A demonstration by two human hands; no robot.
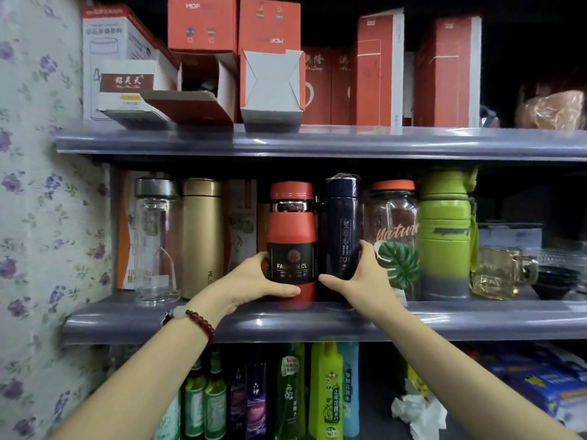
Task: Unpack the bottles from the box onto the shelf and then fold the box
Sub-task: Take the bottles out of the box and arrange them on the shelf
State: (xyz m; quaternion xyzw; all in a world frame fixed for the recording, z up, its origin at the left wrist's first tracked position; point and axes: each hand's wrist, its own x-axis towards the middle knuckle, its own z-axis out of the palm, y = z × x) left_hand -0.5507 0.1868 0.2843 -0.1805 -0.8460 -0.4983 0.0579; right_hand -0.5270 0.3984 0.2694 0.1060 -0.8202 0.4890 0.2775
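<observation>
Head view: a three-tier rack fills the frame, floral wallpaper (pixel 35 185) at 9 o'clock.
Middle shelf (pixel 317 322): grey, crossing the centre; a row of bottles stands upright along it.
Top shelf (pixel 317 142): grey, at 12 o'clock, carrying red boxes (pixel 444 71); one open box (pixel 203 87) lies on its side at 11 o'clock, mouth toward the camera.
Bottom tier: green and purple bottles (pixel 286 395) at 6 o'clock.
Green bottle (pixel 444 233): at 3 o'clock in the row, with a glass mug (pixel 502 271) just right of it.
Clear jar (pixel 394 236): orange lid, between the green and navy ones.
Gold flask (pixel 203 236): at 9 o'clock in the row, beside a glass bottle (pixel 155 239).
Red bottle (pixel 292 239): dead centre, upright on the middle shelf, touching the navy bottle (pixel 341 230).
Left hand (pixel 254 281): curled round the red bottle's lower part, thumb across the front; a bead bracelet (pixel 200 325) on the wrist.
Right hand (pixel 362 277): wrapped round the navy bottle's base, thumb in front.
</observation>
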